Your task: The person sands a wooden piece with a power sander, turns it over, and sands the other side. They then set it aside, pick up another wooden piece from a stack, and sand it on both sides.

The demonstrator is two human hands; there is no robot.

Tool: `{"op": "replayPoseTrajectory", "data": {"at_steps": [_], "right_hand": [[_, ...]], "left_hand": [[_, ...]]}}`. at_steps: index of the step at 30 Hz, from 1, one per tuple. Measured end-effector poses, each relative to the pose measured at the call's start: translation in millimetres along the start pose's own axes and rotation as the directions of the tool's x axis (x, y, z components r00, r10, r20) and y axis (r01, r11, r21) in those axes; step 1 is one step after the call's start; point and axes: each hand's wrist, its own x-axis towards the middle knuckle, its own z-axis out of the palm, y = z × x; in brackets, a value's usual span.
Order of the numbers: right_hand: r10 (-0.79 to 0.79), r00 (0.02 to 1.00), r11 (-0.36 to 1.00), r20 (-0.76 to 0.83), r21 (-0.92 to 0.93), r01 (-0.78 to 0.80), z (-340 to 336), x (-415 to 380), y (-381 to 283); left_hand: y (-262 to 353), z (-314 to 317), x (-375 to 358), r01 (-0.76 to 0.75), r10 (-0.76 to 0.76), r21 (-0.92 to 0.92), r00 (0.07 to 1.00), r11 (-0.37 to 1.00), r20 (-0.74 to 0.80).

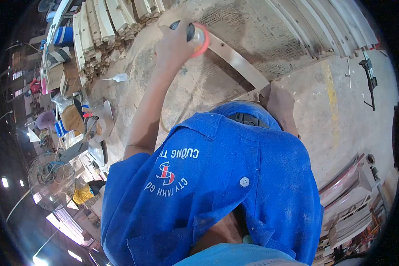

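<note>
gripping from above: the left hand (173, 46) is at 12 o'clock, its fingers curled over the dark top of a round power tool (201, 41) with a pink-red rim. fingers bent around the body, not spread; the exact fingertip contact is partly hidden.

right hand (278, 103) at 2 o'clock, at the near end of a curved wooden strip (239, 62). fingers partly hidden; cannot tell whether they pinch the strip or only press on it.

strip: slants from the tool down to the right hand, pale, one small hole near the tool end. the tool sits at its far end, overlapping it in view.

both arms reach out from a blue shirt (270, 177) that fills the lower middle, with white lettering and a red-and-white emblem.

farther out, by the clock:
- 10 o'clock: small white bottle (120, 77), lying on the concrete floor (310, 111).
- 11 o'clock: row of wooden pieces (104, 20), side by side.
- between 1 and 2 o'clock: long pale strips (326, 26), side by side.
- between 2 and 3 o'clock: dark bar-like tool (369, 80).
- 4 o'clock: stacked boards (352, 221).
- 8 o'clock: caged fan (52, 181).
</note>
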Motion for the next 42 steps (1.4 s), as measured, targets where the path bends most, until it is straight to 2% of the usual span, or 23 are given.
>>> {"op": "replayPoseTrajectory", "data": {"at_steps": [2, 4, 6, 8, 11, 14, 18, 21, 23, 26, 30, 32, 35, 38, 42], "right_hand": [[0.006, 1.000, 1.000, 0.001, 0.021, -0.006, 2, 0, 1], [0.005, 1.000, 0.999, 0.005, 0.039, -0.005, 3, 2, 2], [-0.001, 1.000, 1.000, 0.000, 0.026, 0.001, 4, 3, 5], [-0.006, 1.000, 1.000, -0.001, 0.015, 0.006, 5, 5, 7], [-0.023, 0.999, 1.000, -0.023, -0.008, 0.023, 7, 4, 8], [-0.034, 0.999, 0.999, -0.025, -0.011, 0.034, 7, 4, 8], [-0.010, 1.000, 1.000, -0.028, 0.023, 0.010, -3, 0, -2], [0.004, 1.000, 1.000, 0.003, 0.004, -0.004, -3, 2, -1], [-0.012, 1.000, 1.000, 0.005, 0.027, 0.012, -5, 1, 1], [-0.022, 1.000, 0.999, 0.011, 0.036, 0.022, -6, 0, 2], [-0.014, 0.999, 1.000, 0.030, 0.004, 0.014, -1, 4, 6], [-0.009, 1.000, 1.000, 0.022, 0.010, 0.009, -6, 1, 3], [-0.006, 1.000, 1.000, 0.019, 0.003, 0.006, -7, 1, 1], [0.001, 1.000, 1.000, 0.028, -0.016, -0.001, -6, 1, 2], [-0.001, 1.000, 1.000, 0.027, -0.013, 0.002, -6, 2, 2]], "left_hand": [[1, -1, -14, -0.014, 0.014, 0.007, 0.999, 1.000, 0.030], [20, -14, -34, -0.080, 0.067, 0.099, 0.990, 0.992, 0.123], [16, -10, -38, -0.104, 0.095, 0.067, 0.987, 0.992, 0.129], [12, -10, -33, -0.038, 0.032, 0.053, 0.994, 0.998, 0.106], [6, -10, -30, -0.016, 0.012, 0.037, 0.993, 0.999, 0.120], [16, -14, -42, -0.107, 0.094, 0.093, 0.986, 0.990, 0.138], [11, -15, -43, -0.056, 0.046, 0.052, 0.983, 0.997, 0.176], [2, -9, -39, -0.065, 0.062, 0.012, 0.989, 0.998, 0.137], [6, -6, -40, -0.158, 0.151, 0.049, 0.982, 0.986, 0.117], [17, -12, -41, -0.129, 0.121, 0.038, 0.979, 0.991, 0.167], [6, -8, -32, -0.121, 0.116, 0.023, 0.984, 0.992, 0.138], [10, -14, -34, -0.115, 0.108, 0.029, 0.977, 0.993, 0.185], [7, -9, -36, -0.164, 0.152, 0.054, 0.972, 0.985, 0.181], [6, -11, -33, -0.124, 0.119, 0.014, 0.977, 0.992, 0.177], [0, -9, -35, -0.162, 0.154, 0.030, 0.974, 0.986, 0.168]]}}
